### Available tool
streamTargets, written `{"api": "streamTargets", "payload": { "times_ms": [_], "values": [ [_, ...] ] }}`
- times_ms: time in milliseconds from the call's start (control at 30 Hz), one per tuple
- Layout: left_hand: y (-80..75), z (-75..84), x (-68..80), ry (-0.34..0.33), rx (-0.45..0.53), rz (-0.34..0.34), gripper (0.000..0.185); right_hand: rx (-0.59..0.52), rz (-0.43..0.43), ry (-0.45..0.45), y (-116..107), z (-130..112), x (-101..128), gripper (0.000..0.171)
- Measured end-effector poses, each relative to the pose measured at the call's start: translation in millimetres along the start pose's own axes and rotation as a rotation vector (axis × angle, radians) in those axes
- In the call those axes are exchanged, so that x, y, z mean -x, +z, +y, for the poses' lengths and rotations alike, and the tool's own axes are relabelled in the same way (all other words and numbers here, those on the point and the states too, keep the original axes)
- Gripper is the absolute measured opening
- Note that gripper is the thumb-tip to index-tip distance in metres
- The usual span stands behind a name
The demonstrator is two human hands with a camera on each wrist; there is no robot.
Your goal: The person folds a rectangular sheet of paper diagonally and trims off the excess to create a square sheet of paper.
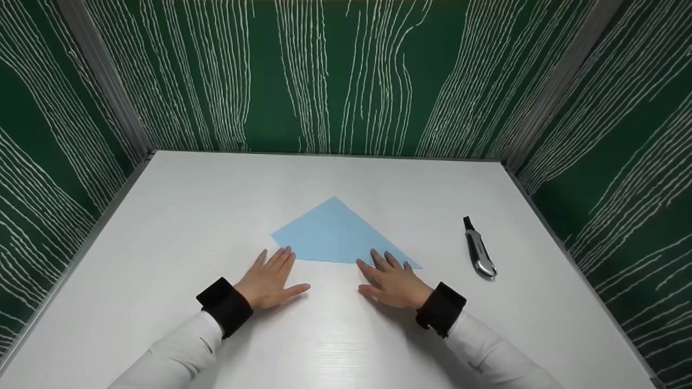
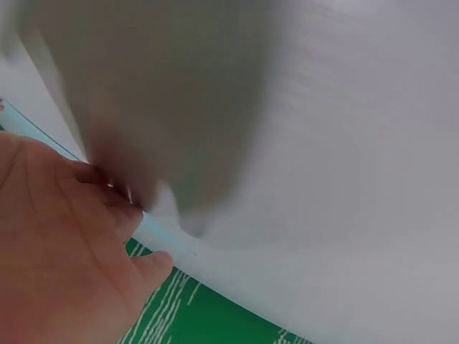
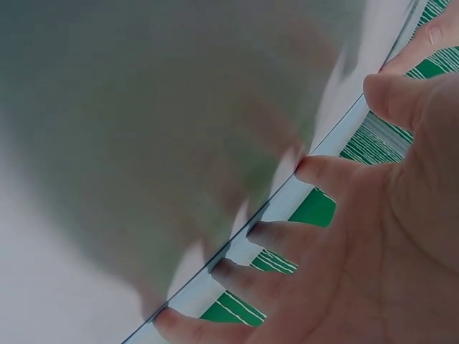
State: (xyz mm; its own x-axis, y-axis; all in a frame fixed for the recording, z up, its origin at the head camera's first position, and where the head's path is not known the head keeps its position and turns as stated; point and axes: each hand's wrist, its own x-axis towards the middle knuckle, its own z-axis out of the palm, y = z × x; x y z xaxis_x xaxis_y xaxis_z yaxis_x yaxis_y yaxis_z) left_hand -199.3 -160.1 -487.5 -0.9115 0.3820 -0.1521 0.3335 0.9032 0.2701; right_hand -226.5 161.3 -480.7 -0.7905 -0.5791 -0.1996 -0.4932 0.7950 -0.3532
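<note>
A light blue sheet of paper [image 1: 333,229] lies flat in the middle of the table, folded into a triangle with its long edge toward me. My left hand [image 1: 270,283] has its fingers straight, fingertips right at the paper's near left edge and the thumb spread out over the table. Several fingertips of my right hand [image 1: 393,282] rest on the near right part of the paper, fingers extended and spread. In the right wrist view those fingertips [image 3: 228,269] line up along the folded edge. Neither hand grips anything.
A grey and black utility knife [image 1: 479,251] lies to the right of the paper. The white table [image 1: 189,200] is bounded by metal frame posts [image 1: 105,70] and green panels [image 1: 265,81] with white wavy lines at the back and both sides.
</note>
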Motion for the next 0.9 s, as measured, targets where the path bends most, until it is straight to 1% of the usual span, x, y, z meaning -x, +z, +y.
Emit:
{"api": "streamTargets", "payload": {
  "times_ms": [100, 233, 367, 433, 500, 600, 633, 733, 900],
  "values": [
    [-3.6, 6.6, 0.8, -0.003, 0.003, 0.015, 0.089, -0.001, 0.000, -0.005, -0.4, 0.5, -0.8, 0.064],
    [-5.4, 15.5, -1.1, -0.004, 0.010, 0.053, 0.088, 0.006, -0.001, 0.010, 0.0, 0.4, -2.7, 0.062],
    [-2.4, 24.9, -7.5, 0.044, -0.002, 0.078, 0.085, 0.024, 0.003, 0.021, 1.1, 0.3, -3.5, 0.062],
    [0.2, 31.6, -11.9, 0.072, -0.034, 0.061, 0.083, 0.025, 0.006, 0.021, 1.1, 0.4, -3.6, 0.062],
    [2.1, 39.8, -16.6, 0.097, -0.067, 0.027, 0.081, 0.022, 0.005, 0.024, 0.5, 0.5, -2.9, 0.062],
    [5.1, 52.5, -24.5, 0.115, -0.103, -0.023, 0.079, 0.020, 0.006, 0.028, -0.2, 0.3, -2.8, 0.062],
    [5.9, 56.3, -26.7, 0.117, -0.099, -0.034, 0.078, 0.021, 0.007, 0.031, -0.2, 0.3, -2.9, 0.062],
    [10.1, 65.0, -32.4, 0.102, -0.073, -0.050, 0.076, 0.037, 0.012, 0.035, 1.0, 0.8, -4.0, 0.062],
    [15.9, 72.2, -35.0, 0.064, -0.029, -0.030, 0.076, 0.062, 0.018, 0.036, 2.4, 1.1, -4.3, 0.062]
  ]
}}
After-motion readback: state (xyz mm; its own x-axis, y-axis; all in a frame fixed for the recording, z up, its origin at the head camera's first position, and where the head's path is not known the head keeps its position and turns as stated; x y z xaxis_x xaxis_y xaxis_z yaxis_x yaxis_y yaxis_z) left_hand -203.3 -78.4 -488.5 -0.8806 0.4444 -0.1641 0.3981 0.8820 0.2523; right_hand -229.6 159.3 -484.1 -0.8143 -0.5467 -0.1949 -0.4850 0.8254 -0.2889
